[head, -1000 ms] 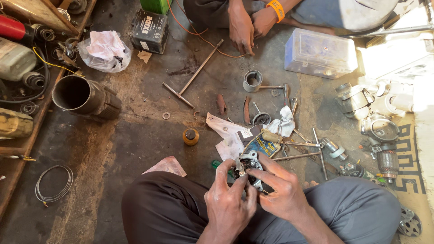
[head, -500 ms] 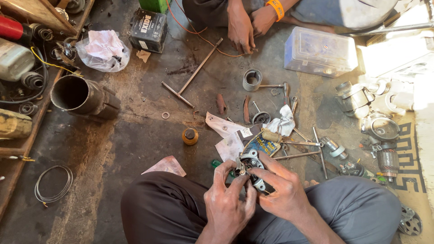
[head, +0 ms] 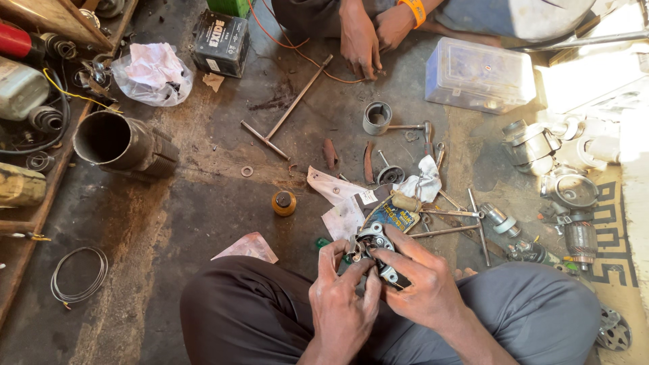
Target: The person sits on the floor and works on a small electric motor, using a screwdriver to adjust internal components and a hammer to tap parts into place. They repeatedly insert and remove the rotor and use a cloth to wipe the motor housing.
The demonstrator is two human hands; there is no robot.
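Note:
I sit on the ground with my knees up. Both hands hold a small round metal motor part (head: 376, 238) with a silver rim above my lap. My left hand (head: 343, 304) pinches it from the left with fingertips on its edge. My right hand (head: 418, 284) wraps it from the right, fingers laid across its top. Much of the part is hidden under my fingers. Just beyond it lie scraps of white paper (head: 338, 196), a small printed packet (head: 392, 217) and several thin metal rods (head: 451, 215).
Another person's hands (head: 368, 34) rest on the floor at the top. A T-handled wrench (head: 287, 111), metal ring (head: 376, 118), small orange-capped jar (head: 284, 203), clear plastic box (head: 478, 73), black battery (head: 220, 42), metal pipe (head: 118, 143), wire coil (head: 80, 274) and motor housings (head: 564, 176) lie around.
My fingers have shifted slightly on the metal part, which stays above my lap. The other person's hands have barely moved.

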